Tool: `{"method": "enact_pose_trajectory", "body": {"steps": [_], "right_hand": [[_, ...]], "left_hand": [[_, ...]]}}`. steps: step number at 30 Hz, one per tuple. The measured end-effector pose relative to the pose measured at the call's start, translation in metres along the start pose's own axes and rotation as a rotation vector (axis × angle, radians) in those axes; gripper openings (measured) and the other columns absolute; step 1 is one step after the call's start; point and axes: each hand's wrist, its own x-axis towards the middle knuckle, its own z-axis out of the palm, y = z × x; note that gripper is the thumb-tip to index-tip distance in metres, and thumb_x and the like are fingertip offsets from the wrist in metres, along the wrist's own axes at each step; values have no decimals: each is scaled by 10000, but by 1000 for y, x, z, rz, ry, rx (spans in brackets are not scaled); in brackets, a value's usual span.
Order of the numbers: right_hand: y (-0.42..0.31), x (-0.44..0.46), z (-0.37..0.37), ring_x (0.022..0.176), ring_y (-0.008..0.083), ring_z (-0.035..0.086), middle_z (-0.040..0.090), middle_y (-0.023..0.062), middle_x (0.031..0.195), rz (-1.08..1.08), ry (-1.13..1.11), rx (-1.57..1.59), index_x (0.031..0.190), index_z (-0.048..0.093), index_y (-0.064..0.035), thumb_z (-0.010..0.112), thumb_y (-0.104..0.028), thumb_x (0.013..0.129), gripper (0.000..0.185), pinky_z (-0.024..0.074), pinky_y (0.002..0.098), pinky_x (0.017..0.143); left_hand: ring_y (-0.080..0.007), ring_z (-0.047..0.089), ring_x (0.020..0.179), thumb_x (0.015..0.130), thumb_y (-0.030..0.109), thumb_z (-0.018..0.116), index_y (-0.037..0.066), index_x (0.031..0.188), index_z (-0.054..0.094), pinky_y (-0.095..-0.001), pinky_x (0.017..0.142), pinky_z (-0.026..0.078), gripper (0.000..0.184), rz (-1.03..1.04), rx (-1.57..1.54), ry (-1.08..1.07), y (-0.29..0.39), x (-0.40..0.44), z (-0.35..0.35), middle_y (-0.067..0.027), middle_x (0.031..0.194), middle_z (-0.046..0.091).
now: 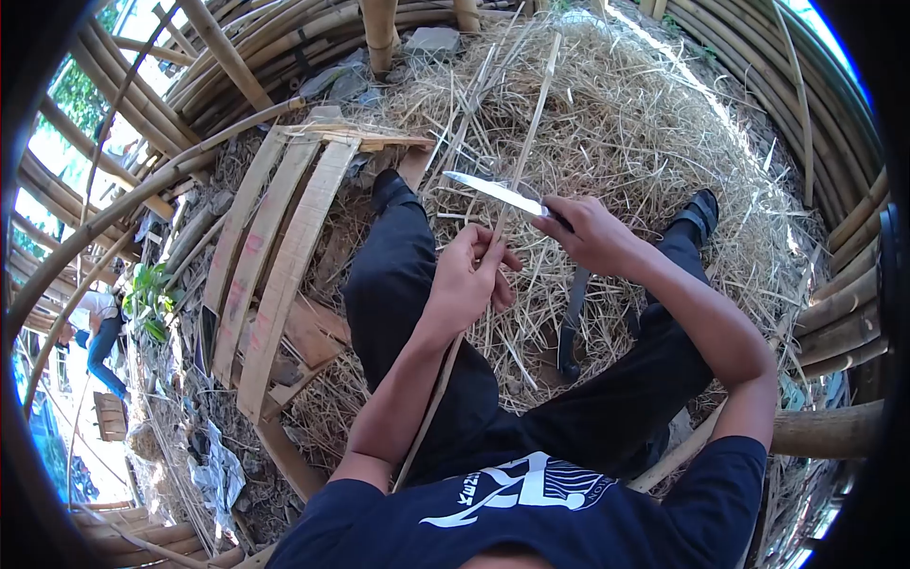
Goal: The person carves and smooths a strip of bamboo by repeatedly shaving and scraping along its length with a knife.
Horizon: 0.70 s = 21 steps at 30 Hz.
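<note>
My right hand (590, 233) is closed around the dark handle of a knife (502, 193), whose bright blade points left. The blade passes across a long, thin bamboo strip (533, 128); whether it touches is hard to tell. Around that strip, just below the blade, my left hand (477, 267) is closed with thumb and fingers. The strip slants from the straw ahead down past my left forearm toward my lap. Between my legs lies a second long, dark blade-like tool (571, 327) on the ground.
Straw and shavings (654, 123) cover the ground. A wooden slatted crate (284, 256) stands by my left leg. Stacked bamboo poles (284, 52) form walls around me, and a pole (829, 431) is near my right elbow. Another person (102, 332) bends over outside at far left.
</note>
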Motion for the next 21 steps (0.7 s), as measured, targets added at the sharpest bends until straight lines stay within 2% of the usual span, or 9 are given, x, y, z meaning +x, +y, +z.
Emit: {"method": "enact_pose_trajectory", "body": {"steps": [1,2,4,5,8,13,17,21], "right_hand": [[-2,-2,1,645,415,550,566,214,666,25,-39,-17,947,566,-3,493,-333,974,339,407,476,593],[-1,-1,1,645,415,550,566,214,666,26,-55,-14,947,566,-3,493,-333,974,339,407,476,593],[4,-2,5,653,414,554,562,216,664,-31,-76,-54,954,564,-12,488,-338,974,336,415,487,606],[7,-3,8,656,415,554,554,216,650,-69,-56,-70,954,563,-18,477,-335,978,329,421,495,614],[1,-4,7,660,423,550,554,212,657,-38,-131,-46,969,563,-22,466,-333,981,326,417,494,617],[18,-4,25,636,429,539,514,211,619,-185,-102,-23,918,501,-15,446,-298,989,296,386,511,597],[22,-7,28,639,429,537,507,210,619,-116,-151,-7,884,472,-10,444,-280,989,291,382,506,591],[37,-14,39,596,417,534,501,198,582,-154,-73,20,870,496,-20,449,-277,986,286,385,499,564]], "left_hand": [[-45,463,398,1000,180,478,-13,1151,490,-177,364,343,245,-20,12,-45,1,-3,-2,-75,723,614],[-45,463,398,1000,180,478,-13,1151,490,-177,364,343,245,-29,3,-35,2,-4,-3,-75,723,614],[-9,392,390,1008,192,463,6,1164,502,-171,365,267,246,-5,20,-40,2,-4,-3,-57,701,605],[5,342,398,1012,193,453,23,1150,533,-170,373,222,233,20,19,-7,1,-4,0,-20,672,579],[6,353,421,1012,185,450,26,1118,563,-169,381,238,221,47,50,-13,-2,-2,-1,6,660,553],[2,379,470,998,131,474,18,1000,598,-177,426,265,168,97,124,87,-11,1,0,19,665,548],[4,384,471,996,128,478,14,990,603,-177,426,268,170,92,200,72,-19,4,0,17,669,557],[12,392,468,991,121,489,2,994,618,-170,421,273,175,79,162,39,-26,7,6,11,675,573]]}}
